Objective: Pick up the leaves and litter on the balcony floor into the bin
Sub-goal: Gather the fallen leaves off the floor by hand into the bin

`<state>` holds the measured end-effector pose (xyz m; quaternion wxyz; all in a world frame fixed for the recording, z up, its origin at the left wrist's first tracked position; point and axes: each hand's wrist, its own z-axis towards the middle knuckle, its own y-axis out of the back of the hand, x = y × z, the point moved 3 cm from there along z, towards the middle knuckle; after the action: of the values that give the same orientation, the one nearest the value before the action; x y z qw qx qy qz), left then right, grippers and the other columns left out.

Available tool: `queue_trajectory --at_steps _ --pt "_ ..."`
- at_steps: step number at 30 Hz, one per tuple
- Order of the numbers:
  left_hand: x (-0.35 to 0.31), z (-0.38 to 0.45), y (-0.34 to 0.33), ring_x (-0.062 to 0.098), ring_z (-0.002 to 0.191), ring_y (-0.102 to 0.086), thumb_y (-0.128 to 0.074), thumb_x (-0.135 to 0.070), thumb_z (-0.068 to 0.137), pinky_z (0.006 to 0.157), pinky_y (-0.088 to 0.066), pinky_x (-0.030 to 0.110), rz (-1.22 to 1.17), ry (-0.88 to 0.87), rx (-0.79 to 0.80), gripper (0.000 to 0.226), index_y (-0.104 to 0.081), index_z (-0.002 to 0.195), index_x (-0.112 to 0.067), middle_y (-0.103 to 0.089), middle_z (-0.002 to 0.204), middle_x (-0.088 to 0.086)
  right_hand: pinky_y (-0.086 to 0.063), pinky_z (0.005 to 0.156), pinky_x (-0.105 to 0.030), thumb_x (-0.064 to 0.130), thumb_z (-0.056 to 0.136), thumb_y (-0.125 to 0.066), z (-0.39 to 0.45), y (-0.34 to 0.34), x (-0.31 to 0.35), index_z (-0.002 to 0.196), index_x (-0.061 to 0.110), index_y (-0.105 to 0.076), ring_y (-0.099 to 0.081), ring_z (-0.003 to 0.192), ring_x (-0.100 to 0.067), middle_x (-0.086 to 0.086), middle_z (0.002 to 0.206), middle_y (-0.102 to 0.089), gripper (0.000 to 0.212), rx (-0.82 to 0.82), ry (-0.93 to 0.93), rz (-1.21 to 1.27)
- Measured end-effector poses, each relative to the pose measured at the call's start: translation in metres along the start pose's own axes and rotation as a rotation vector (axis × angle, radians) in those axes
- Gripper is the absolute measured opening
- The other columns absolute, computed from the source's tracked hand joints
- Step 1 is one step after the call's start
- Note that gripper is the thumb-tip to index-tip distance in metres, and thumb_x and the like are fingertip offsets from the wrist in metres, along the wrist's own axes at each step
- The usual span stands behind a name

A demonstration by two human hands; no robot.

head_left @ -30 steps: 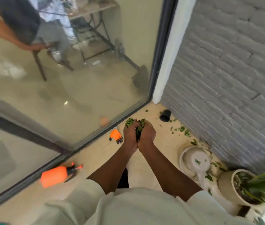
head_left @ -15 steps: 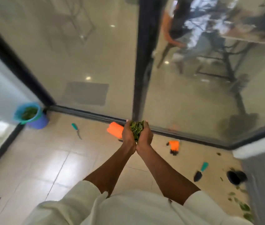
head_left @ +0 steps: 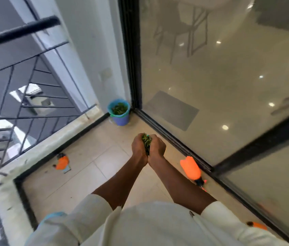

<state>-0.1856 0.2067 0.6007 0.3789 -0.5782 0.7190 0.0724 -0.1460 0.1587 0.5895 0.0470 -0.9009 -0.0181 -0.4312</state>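
Observation:
A bunch of green leaves [head_left: 146, 141] is cupped between both hands at the middle of the view. My left hand [head_left: 138, 146] and my right hand [head_left: 157, 147] curl round it, pressed together at the heels. The bin [head_left: 119, 118], a blue bucket with a teal rim, stands in the far corner where the railing kerb meets the glass door frame. It holds green leaves. My hands are short of the bin, above the tiled floor [head_left: 90, 157].
An orange spray bottle [head_left: 190, 168] lies by the glass door track on the right. An orange glove [head_left: 62, 162] lies near the black kerb on the left. Another orange item [head_left: 257, 225] shows at the lower right. A metal railing [head_left: 25, 96] bounds the left side.
The view has swung left from the brick wall and plant pots to the balcony corner. The bin is now straight ahead and closer. Both hands still hold the leaves.

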Motion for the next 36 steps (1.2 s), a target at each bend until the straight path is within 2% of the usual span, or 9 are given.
queue_trajectory --at_steps 4,7,9,12,18,21,24,27,36 --pt "-0.051 0.046 0.032 0.017 0.052 -0.056 -0.054 -0.020 0.089 0.054 -0.047 0.026 -0.083 -0.037 -0.069 0.023 -0.052 0.067 -0.015 -0.054 0.060 0.005 -0.059 0.080 -0.047 0.020 0.078 -0.060 0.018 -0.079 -0.008 0.069 0.009 -0.068 -0.069 0.084 -0.035 -0.011 0.081 -0.072 0.016 0.090 -0.026 -0.072" --pt "-0.083 0.079 0.045 0.022 0.066 -0.058 -0.058 -0.020 0.084 0.064 -0.050 0.031 -0.084 -0.079 -0.152 0.012 -0.056 0.075 -0.012 -0.057 0.072 0.012 -0.057 0.086 -0.045 0.028 0.070 -0.056 0.043 -0.130 -0.014 0.078 0.018 -0.072 -0.069 0.090 -0.031 -0.005 0.094 -0.073 0.020 0.127 -0.009 -0.073" --pt "-0.102 0.109 0.049 0.026 0.078 -0.058 -0.060 -0.022 0.075 0.074 -0.050 0.038 -0.106 -0.102 -0.171 0.013 -0.057 0.082 -0.011 -0.057 0.086 0.017 -0.059 0.081 -0.042 0.024 0.075 -0.059 0.048 -0.159 -0.006 0.079 0.012 -0.073 -0.069 0.086 -0.031 -0.006 0.092 -0.073 0.019 0.137 -0.064 -0.091" --pt "-0.135 0.155 0.051 0.025 0.077 -0.056 -0.056 -0.016 0.082 0.071 -0.048 0.037 -0.117 -0.110 -0.214 0.005 -0.054 0.083 -0.011 -0.055 0.080 0.015 -0.055 0.069 -0.035 0.012 0.084 -0.061 0.066 -0.205 0.005 0.067 0.007 -0.065 -0.065 0.073 -0.029 -0.009 0.080 -0.069 0.019 0.138 -0.115 -0.102" --pt "-0.213 0.259 0.034 0.021 0.062 -0.057 -0.051 -0.011 0.092 0.064 -0.044 0.035 -0.082 -0.134 -0.222 0.024 -0.058 0.069 -0.013 -0.059 0.064 0.008 -0.058 0.077 -0.040 0.052 0.078 -0.070 0.141 -0.310 0.030 0.078 0.012 -0.072 -0.071 0.080 -0.026 -0.006 0.082 -0.074 0.040 0.232 -0.181 -0.183" --pt "-0.253 0.304 0.017 0.026 0.071 -0.057 -0.052 -0.017 0.086 0.066 -0.042 0.037 -0.019 -0.117 -0.259 0.018 -0.063 0.072 -0.012 -0.061 0.070 0.011 -0.058 0.082 -0.044 0.037 0.079 -0.074 0.179 -0.355 0.053 0.078 0.017 -0.073 -0.070 0.085 -0.026 -0.005 0.084 -0.074 0.021 0.266 -0.158 -0.216" --pt "-0.280 0.353 -0.001 0.028 0.080 -0.060 -0.054 -0.026 0.079 0.072 -0.045 0.039 -0.024 -0.053 -0.257 0.025 -0.067 0.091 -0.009 -0.064 0.084 0.016 -0.058 0.086 -0.045 0.021 0.080 -0.071 0.219 -0.394 0.064 0.074 0.018 -0.072 -0.070 0.090 -0.029 -0.006 0.086 -0.074 0.006 0.240 -0.165 -0.226" --pt "-0.297 0.395 -0.013 0.028 0.082 -0.064 -0.049 -0.029 0.085 0.073 -0.052 0.034 -0.114 0.035 -0.276 0.032 -0.064 0.104 -0.007 -0.066 0.088 0.015 -0.058 0.085 -0.046 0.030 0.070 -0.069 0.262 -0.427 0.069 0.072 0.022 -0.073 -0.070 0.085 -0.026 -0.001 0.083 -0.074 0.009 0.218 -0.167 -0.281" --pt "-0.322 0.584 -0.023 0.029 0.088 -0.068 -0.047 -0.018 0.090 0.077 -0.056 0.036 -0.062 0.169 -0.285 0.027 -0.065 0.107 -0.005 -0.071 0.096 0.016 -0.057 0.087 -0.045 0.032 0.067 -0.068 0.433 -0.523 0.030 0.071 0.030 -0.075 -0.069 0.090 -0.026 -0.001 0.089 -0.074 0.008 0.114 -0.221 -0.306"
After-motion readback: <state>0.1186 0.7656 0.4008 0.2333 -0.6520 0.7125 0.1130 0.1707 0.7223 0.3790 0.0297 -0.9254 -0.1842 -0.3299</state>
